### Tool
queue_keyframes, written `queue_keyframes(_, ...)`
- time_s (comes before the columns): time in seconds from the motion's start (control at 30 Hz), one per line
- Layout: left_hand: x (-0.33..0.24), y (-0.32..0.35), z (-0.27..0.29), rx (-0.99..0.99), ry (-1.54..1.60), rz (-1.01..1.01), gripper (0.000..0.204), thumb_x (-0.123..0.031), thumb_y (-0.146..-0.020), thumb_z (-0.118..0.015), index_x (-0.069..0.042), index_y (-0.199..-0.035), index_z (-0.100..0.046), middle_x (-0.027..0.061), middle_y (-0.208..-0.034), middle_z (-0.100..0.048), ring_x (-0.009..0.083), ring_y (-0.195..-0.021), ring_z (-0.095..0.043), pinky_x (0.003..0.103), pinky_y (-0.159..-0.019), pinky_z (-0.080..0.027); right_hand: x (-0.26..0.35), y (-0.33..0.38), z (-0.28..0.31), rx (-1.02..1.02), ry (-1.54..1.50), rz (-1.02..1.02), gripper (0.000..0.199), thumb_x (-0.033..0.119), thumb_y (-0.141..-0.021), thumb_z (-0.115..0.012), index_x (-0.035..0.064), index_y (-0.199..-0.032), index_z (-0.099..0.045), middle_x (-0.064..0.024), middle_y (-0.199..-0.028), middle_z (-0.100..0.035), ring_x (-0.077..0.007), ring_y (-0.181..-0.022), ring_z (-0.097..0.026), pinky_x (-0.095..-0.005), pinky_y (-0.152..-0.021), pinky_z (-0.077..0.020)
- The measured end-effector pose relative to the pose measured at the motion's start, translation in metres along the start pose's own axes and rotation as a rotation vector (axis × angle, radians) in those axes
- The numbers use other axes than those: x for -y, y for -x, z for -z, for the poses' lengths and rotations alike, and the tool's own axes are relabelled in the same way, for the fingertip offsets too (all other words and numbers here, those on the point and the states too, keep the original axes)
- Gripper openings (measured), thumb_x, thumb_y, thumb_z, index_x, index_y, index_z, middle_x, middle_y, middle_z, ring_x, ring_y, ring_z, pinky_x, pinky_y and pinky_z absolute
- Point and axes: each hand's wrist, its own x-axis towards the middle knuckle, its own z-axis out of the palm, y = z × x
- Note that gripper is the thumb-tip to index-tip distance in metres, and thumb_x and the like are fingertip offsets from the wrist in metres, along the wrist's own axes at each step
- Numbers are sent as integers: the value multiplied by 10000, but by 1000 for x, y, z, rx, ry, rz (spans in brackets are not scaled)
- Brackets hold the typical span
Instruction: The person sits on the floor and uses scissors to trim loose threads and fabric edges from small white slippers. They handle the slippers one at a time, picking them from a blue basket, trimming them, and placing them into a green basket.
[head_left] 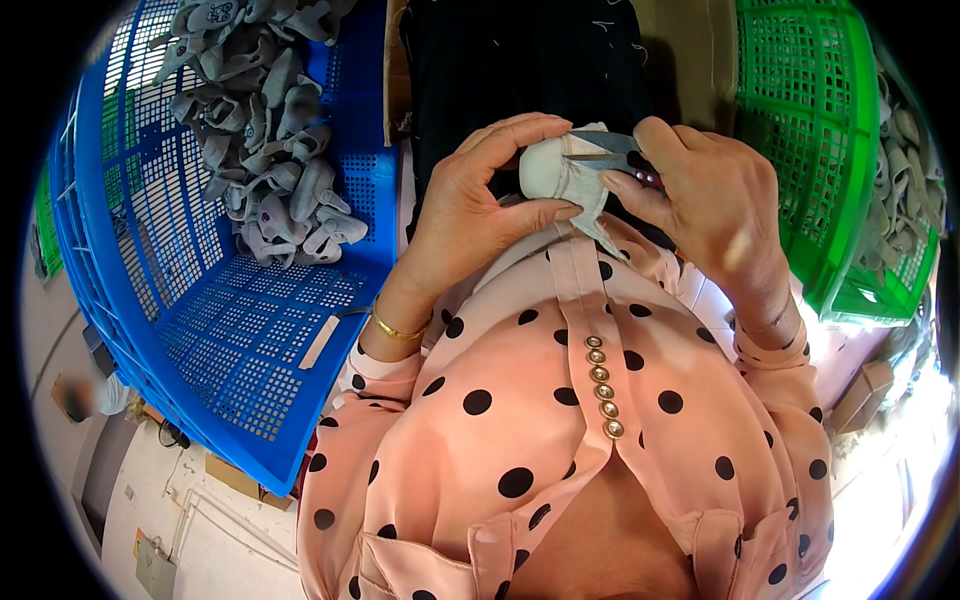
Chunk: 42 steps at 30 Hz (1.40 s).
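Observation:
In front of my torso, my left hand [478, 195] grips a small white shoe upper [545, 170] between thumb and fingers. Its rounded toe faces left and a loose flap hangs down at the lower right. My right hand [715, 190] is closed round a pair of thread snips [612, 150] with a dark, partly red handle. The snips' two pointed blades are apart and reach left over the upper, close to its seam. Whether a thread lies between the blades is too small to tell.
A blue plastic basket [225, 350] on the left holds a heap of grey shoe uppers [270, 140]. To the right stands a green basket [810, 130], with more pale uppers [905, 190] beyond its wall. Cardboard [690, 50] shows beside my dark-clothed lap.

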Motion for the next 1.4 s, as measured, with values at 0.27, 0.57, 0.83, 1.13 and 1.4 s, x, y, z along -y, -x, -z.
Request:
queue_keyframes(0.27,0,0,-1,-7,8,1,614,-182,-665,-864,-116,-1232,-638,84,-1279,-600,223,-1151,-588,317,-918,-495,0,-1,3,16,44,13,330,421,-823,-676,105,-796,-585,-58,-618,-567,-249,-573,-604,-359,-483,-452)
queue_keyframes(0.57,-4,0,0,17,-35,29,649,-74,-656,-855,-94,-1259,-614,66,-1264,-608,182,-1132,-601,317,-986,-484,-1,-4,5,5,60,52,326,416,-802,-696,109,-793,-586,-51,-601,-555,-244,-565,-602,-350,-472,-447)
queue_keyframes(0.83,-4,0,3,41,13,109,685,-84,-652,-865,-78,-1284,-602,59,-1253,-622,149,-1038,-619,284,-930,-492,-6,-4,-25,-62,-235,11,339,393,-890,-638,90,-769,-549,-6,-549,-499,-183,-499,-541,-308,-468,-410)
queue_keyframes(1.13,0,-2,5,-18,39,-39,502,-68,-747,-803,-48,-1222,-641,101,-1261,-612,182,-1058,-631,304,-905,-512,-17,-4,-31,-28,-869,-261,390,383,-967,-561,38,-785,-551,-39,-565,-513,-193,-502,-500,-286,-498,-399)
queue_keyframes(1.4,-16,-9,4,-161,-102,-41,178,-61,-813,-746,-20,-986,-736,121,-1044,-700,179,-992,-658,275,-837,-525,-19,3,-19,27,-261,-136,423,444,-884,-634,53,-740,-560,-103,-577,-573,-308,-517,-570,-363,-460,-430)
